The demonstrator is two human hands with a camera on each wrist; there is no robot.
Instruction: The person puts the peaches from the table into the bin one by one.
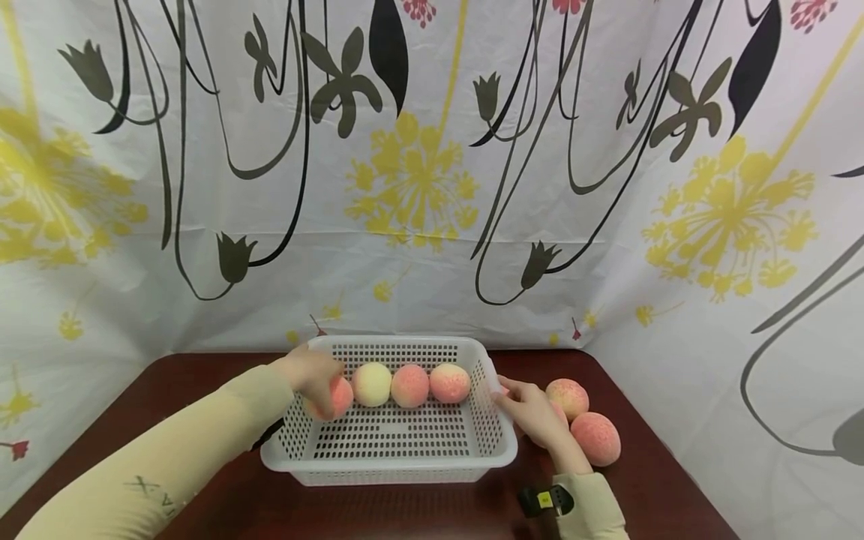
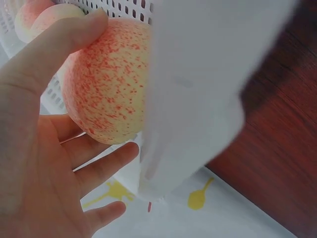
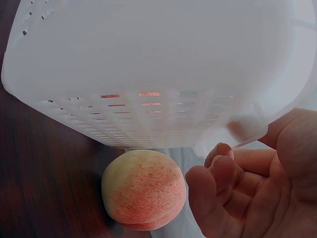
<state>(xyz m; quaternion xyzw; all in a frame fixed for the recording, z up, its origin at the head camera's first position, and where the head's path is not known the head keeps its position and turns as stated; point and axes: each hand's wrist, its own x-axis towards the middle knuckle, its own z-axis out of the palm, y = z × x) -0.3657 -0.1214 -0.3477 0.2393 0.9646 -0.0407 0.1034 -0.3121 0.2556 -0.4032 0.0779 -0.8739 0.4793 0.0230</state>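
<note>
My left hand [image 1: 312, 377] reaches over the left end of a white plastic basket [image 1: 398, 466]. It holds a red-and-yellow peach [image 1: 341, 397] inside; in the left wrist view its thumb lies across the peach [image 2: 109, 84], with fingers beneath. Beside it, a pale yellow peach [image 1: 372, 384], a pink peach [image 1: 409, 385] and a red-and-cream peach [image 1: 450, 382] form a row. My right hand [image 1: 536, 414] grips the basket's right rim, the thumb over the edge and curled fingers outside. Close to those fingers, a peach [image 3: 143, 190] lies outside the basket.
Several peaches lie right of the basket, among them a speckled peach [image 1: 568, 397] and a redder peach [image 1: 596, 439]. The dark reddish-brown table [image 1: 378, 514] extends around the basket. Behind and to the sides hangs a white flower-printed cloth [image 1: 432, 300].
</note>
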